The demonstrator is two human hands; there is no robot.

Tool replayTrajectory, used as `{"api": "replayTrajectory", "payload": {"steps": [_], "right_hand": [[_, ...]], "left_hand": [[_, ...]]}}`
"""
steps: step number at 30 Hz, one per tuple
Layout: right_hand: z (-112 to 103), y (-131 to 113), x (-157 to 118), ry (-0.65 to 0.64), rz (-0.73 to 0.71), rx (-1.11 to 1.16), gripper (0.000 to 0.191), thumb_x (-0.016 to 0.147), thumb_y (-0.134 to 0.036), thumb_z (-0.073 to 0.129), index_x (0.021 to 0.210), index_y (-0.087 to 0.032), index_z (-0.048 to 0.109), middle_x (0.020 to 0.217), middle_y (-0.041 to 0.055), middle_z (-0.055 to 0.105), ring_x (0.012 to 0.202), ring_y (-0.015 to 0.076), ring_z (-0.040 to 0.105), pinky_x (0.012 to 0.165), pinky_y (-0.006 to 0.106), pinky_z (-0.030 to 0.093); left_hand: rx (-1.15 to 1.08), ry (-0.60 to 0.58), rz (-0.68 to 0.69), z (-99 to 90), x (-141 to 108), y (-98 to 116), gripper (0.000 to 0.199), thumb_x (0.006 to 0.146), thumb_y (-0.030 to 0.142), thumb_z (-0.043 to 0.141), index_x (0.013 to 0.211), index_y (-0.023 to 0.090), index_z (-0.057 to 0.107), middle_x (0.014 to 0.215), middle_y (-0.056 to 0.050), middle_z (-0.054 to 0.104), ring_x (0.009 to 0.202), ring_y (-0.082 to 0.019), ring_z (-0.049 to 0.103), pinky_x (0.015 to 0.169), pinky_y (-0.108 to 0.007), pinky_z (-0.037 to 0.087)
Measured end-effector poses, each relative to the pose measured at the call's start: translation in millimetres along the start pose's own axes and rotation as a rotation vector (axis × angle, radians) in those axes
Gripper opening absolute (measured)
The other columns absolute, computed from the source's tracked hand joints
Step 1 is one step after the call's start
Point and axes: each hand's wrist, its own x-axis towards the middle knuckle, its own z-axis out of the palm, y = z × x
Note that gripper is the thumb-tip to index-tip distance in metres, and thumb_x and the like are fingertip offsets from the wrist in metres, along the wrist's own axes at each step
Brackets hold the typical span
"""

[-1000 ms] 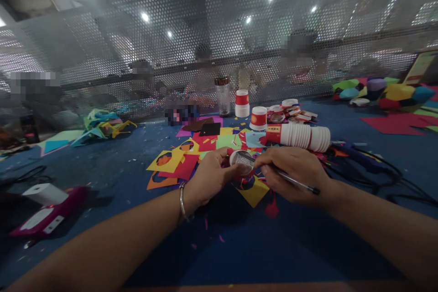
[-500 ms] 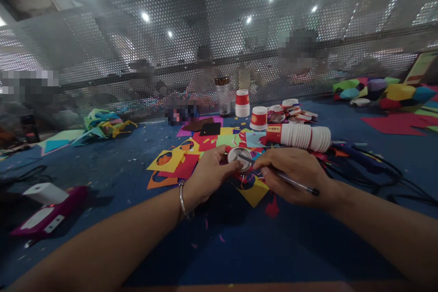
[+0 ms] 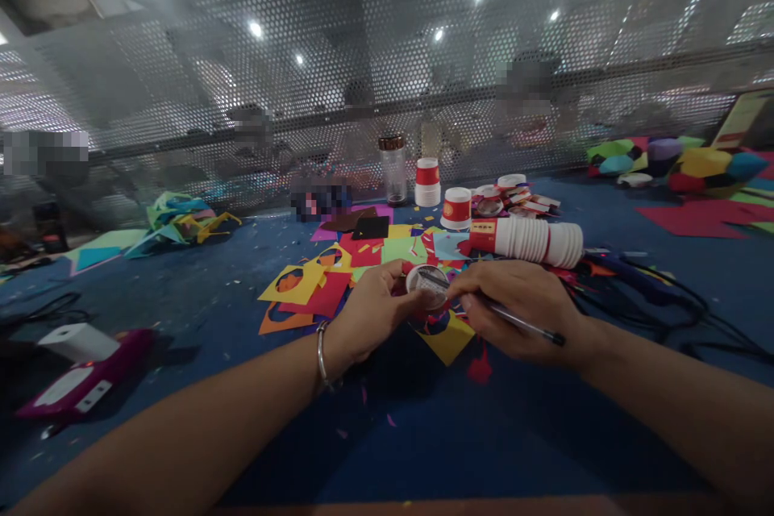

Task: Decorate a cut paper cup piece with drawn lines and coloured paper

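My left hand, with a silver bangle at the wrist, is closed around a small paper cup whose round white end faces me. In my right hand is a pen, its dark cap end pointing down to the right. The pen's front end lies over the round face of the cup; whether its tip touches the surface I cannot tell. Beneath the hands are coloured paper scraps, among them a yellow sheet with a round hole and a yellow piece.
Stacked paper cups lie on their side behind my right hand, with upright red-and-white cups and a clear bottle farther back. A purple power strip is at left. A dark blue tool and black cables are at right.
The cup's round face has tilted slightly and shifted a little to the right in my left hand. Both hands keep their grips and almost the same places.
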Motion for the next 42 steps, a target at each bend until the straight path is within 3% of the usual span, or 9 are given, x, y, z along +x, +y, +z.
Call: {"api": "replayTrajectory", "payload": {"steps": [6,23,35,42], "right_hand": [[0.7,-0.1,-0.1,0.006,-0.009,0.033,0.02,0.089,-0.008,0.046,0.092,-0.022,0.06,0.076,0.0018,0.074,0.066,0.0132,0.07,0.06,0.025,0.056],[-0.9,0.7,1.6,0.006,0.02,-0.004,0.018,0.089,-0.009,0.047,0.091,-0.023,0.059,0.071,-0.0005,0.072,0.059,0.0133,0.068,0.056,0.025,0.054],[-0.5,2.2,1.5,0.008,0.01,0.006,0.018,0.093,-0.011,0.044,0.092,-0.022,0.059,0.068,-0.0025,0.069,0.058,0.0106,0.065,0.057,0.023,0.051],[-1.3,2.3,0.9,0.042,0.025,0.004,0.017,0.092,-0.01,0.046,0.093,-0.022,0.059,0.068,-0.0014,0.068,0.056,0.0117,0.062,0.055,0.025,0.049]], "left_hand": [[-0.006,-0.028,0.008,0.1,-0.1,-1.2,0.023,0.071,0.026,0.082,0.082,0.016,0.065,0.078,-0.002,0.07,0.068,-0.012,0.064,0.067,-0.025,0.051],[-0.127,0.135,0.008,-4.2,7.2,0.9,0.022,0.067,0.015,0.078,0.087,0.014,0.068,0.083,-0.004,0.076,0.07,-0.013,0.068,0.07,-0.025,0.053],[-0.07,0.077,0.069,-4.2,6.8,-2.3,0.019,0.069,0.019,0.079,0.084,0.016,0.068,0.08,-0.002,0.073,0.07,-0.012,0.065,0.07,-0.026,0.051],[-0.074,0.079,0.01,-3.5,5.9,-2.0,0.019,0.07,0.018,0.079,0.085,0.016,0.066,0.078,-0.002,0.073,0.066,-0.012,0.066,0.068,-0.025,0.052]]}}
